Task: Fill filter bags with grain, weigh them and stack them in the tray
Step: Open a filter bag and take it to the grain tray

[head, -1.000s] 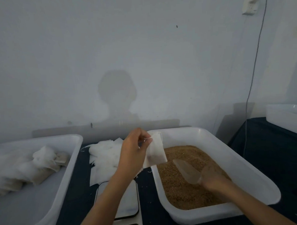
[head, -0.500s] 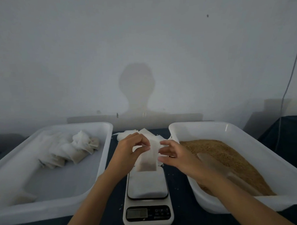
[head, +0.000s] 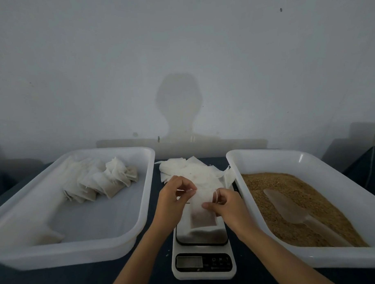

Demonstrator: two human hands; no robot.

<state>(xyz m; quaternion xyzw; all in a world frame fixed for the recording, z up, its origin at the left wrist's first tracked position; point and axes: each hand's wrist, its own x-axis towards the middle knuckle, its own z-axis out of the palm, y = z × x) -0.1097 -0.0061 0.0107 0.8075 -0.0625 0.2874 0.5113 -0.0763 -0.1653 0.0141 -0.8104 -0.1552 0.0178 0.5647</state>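
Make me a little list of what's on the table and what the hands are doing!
left tray: white plastic tray holding filled filter bags
right tray: white plastic tray of brown grain, clear plastic scoop lying on it
middle: white digital kitchen scale, pile of empty white bags behind
left hand: pinches part-filled white filter bag above scale
right hand: pinches same bag

No readable text anywhere.
Scale [head: 203, 254] at near centre has a display [head: 189, 262] w/ no legible digits, plus button icons [head: 220, 260] and tiny print below, too small and blurred to make out. Trays, bags, wall: no markings legible.
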